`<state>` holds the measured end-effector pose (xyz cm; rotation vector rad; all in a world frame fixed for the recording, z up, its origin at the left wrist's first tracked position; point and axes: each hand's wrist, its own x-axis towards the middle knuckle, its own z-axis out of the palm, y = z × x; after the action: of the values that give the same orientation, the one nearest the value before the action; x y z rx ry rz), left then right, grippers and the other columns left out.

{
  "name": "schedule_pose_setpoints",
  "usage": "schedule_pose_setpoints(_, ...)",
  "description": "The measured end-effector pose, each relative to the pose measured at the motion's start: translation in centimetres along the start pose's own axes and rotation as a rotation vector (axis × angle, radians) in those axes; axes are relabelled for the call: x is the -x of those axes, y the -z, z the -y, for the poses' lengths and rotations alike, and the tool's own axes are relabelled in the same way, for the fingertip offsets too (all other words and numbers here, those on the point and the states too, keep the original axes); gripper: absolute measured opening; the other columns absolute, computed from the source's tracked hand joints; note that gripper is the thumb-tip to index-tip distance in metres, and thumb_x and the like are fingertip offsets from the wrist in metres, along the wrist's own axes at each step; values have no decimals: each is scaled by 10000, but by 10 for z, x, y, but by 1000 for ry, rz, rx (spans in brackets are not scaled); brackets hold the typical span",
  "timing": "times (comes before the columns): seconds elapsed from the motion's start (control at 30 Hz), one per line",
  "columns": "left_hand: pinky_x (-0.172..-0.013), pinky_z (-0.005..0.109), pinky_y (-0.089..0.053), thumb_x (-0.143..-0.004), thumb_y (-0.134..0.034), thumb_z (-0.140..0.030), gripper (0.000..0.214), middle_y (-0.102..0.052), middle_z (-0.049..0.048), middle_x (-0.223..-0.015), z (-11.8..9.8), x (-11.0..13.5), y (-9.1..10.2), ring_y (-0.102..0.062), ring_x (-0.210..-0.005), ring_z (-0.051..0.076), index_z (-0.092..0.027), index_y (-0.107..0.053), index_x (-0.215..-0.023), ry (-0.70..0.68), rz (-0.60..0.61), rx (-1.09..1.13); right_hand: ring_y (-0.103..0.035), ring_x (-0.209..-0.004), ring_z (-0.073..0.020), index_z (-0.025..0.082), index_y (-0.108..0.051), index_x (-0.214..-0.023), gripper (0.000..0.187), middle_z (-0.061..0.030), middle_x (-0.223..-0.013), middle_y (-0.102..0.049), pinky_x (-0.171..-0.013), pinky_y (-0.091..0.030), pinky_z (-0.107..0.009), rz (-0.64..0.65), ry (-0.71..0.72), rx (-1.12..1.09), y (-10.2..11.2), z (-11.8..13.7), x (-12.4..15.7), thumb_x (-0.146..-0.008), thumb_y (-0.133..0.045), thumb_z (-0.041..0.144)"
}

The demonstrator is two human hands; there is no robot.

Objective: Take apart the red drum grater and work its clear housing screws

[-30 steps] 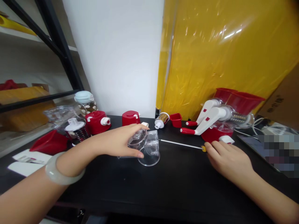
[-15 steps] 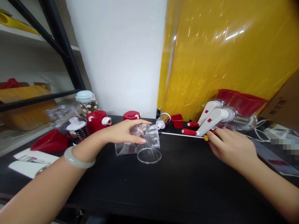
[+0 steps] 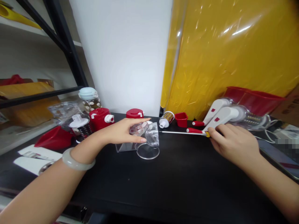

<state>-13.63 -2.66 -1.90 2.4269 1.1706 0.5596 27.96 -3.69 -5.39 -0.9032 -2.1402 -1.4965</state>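
Observation:
My left hand (image 3: 126, 132) grips a clear plastic grater housing (image 3: 153, 133) from above, thumb on the near side and fingers behind it. The housing lies on the black table with its round opening facing me. My right hand (image 3: 233, 141) is closed around the handle of a long screwdriver (image 3: 182, 133), of which a yellow collar and the thin metal shaft show. The shaft points left, its tip at the right side of the housing; whether it touches a screw I cannot tell.
Behind stand a drum grater (image 3: 166, 119), a red pusher (image 3: 181, 119) and red bases (image 3: 101, 119). Assembled graters with white cranks (image 3: 220, 118) stand at right, near a phone (image 3: 279, 155). At left are a red hopper (image 3: 53, 137), white crank parts (image 3: 30, 165) and a bottle (image 3: 90, 98).
The view has shifted slightly, so the background items sit a little further right. Both hands keep their holds on the housing and the screwdriver, with hardly any movement between them.

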Motion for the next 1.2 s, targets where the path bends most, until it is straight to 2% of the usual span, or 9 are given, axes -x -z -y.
schedule_pose_setpoints(0.17, -1109, 441, -490, -800, -794, -560, 874, -575, 104, -1524, -2, 0, -4, -619, -1319, 308, -261, -463, -1552, -20, -6, -14, -458, -700, -179, 204, -707, -922, 108, -33, -710, -594, -660, -280, -327, 1, -31, -1, -2, 12, 1, -942, -606, 237)
schedule_pose_setpoints(0.33, -1118, 441, -482, -796, -799, -557, 885, -566, 104, -1533, -6, -1, -8, -608, -1332, 306, -257, -459, -1555, -42, -16, -47, -468, -701, -192, 215, -690, -933, 78, -50, -772, -640, -677, -286, -356, -30, -26, 69, 7, 12, 2, -928, -635, 269)
schedule_pose_setpoints(0.53, -1146, 452, -457, -795, -800, -554, 888, -555, 102, -1543, -8, -2, -11, -593, -1352, 308, -265, -453, -1560, -77, -33, -68, -501, -751, -222, 211, -693, -1013, 296, -76, -812, -654, -745, -322, -390, -68, -43, 104, 16, 9, 3, -953, -606, 487)
schedule_pose_setpoints(0.7, -1139, 447, -466, -800, -803, -528, 880, -568, 102, -1531, -7, -3, -12, -607, -1335, 310, -259, -452, -1560, -93, -39, -76, -547, -815, -231, 201, -689, -1061, 270, -108, -949, -710, -818, -376, -411, -107, -37, 93, 14, 12, 8, -936, -646, 436)
schedule_pose_setpoints(0.87, -1132, 443, -475, -803, -802, -514, 872, -608, 112, -1489, -5, -3, -14, -625, -1308, 314, -229, -463, -1555, -104, -61, -92, -583, -878, -237, 246, -726, -997, 129, -87, -920, -719, -871, -437, -427, -144, -36, 35, 11, 11, 10, -914, -694, 339)
schedule_pose_setpoints(0.93, -1130, 444, -478, -802, -802, -509, 870, -613, 110, -1483, -5, -3, -14, -632, -1298, 311, -232, -464, -1554, -104, -64, -100, -592, -893, -235, 276, -743, -981, 88, -73, -881, -709, -855, -453, -404, -169, -49, 7, 12, 10, 10, -914, -687, 282)
schedule_pose_setpoints(1.03, -1127, 441, -482, -800, -801, -504, 874, -619, 110, -1476, -5, -3, -15, -641, -1284, 307, -230, -461, -1557, -104, -60, -104, -586, -855, -223, 306, -753, -986, 118, -64, -867, -703, -748, -424, -345, -151, -72, 37, 13, 10, 11, -922, -668, 257)
schedule_pose_setpoints(1.13, -1123, 438, -486, -800, -800, -503, 872, -621, 105, -1475, -6, -4, -16, -639, -1288, 307, -240, -459, -1558, -106, -61, -103, -548, -723, -187, 268, -740, -977, 89, -50, -800, -694, -661, -355, -329, -107, -68, 55, 13, 11, 14, -933, -667, 296)
schedule_pose_setpoints(1.2, -1116, 436, -489, -801, -799, -506, 873, -623, 105, -1471, -6, -4, -16, -642, -1282, 305, -248, -455, -1561, -111, -63, -108, -563, -707, -186, 212, -729, -1017, 175, -59, -794, -707, -645, -350, -330, -79, -80, 39, 13, 10, 15, -955, -644, 353)
